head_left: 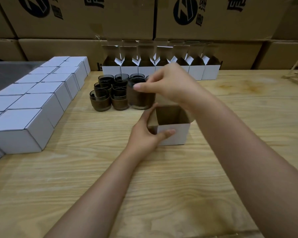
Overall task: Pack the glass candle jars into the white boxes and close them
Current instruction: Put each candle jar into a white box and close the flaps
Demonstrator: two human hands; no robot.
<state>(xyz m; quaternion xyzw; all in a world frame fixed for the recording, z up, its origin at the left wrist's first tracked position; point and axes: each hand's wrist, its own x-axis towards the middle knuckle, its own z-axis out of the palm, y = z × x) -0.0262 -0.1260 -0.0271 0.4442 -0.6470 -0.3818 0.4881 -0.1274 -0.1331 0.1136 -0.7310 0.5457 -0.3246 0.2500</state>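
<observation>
Upside-down black print point(187, 12) on the brown cartons point(110, 23) is unreadable.

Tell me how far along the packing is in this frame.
Done: two rows of closed white boxes stand at the left. In hand: the right hand pinches a jar by its rim, while the left hand holds an open box, which looks empty. Left: a cluster of jars waits on the table, and a row of open boxes stands at the back.

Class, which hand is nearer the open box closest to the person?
Left. The left hand grips the box at its left corner. The right hand is farther back, behind the box, pinching the rim of a jar.
</observation>
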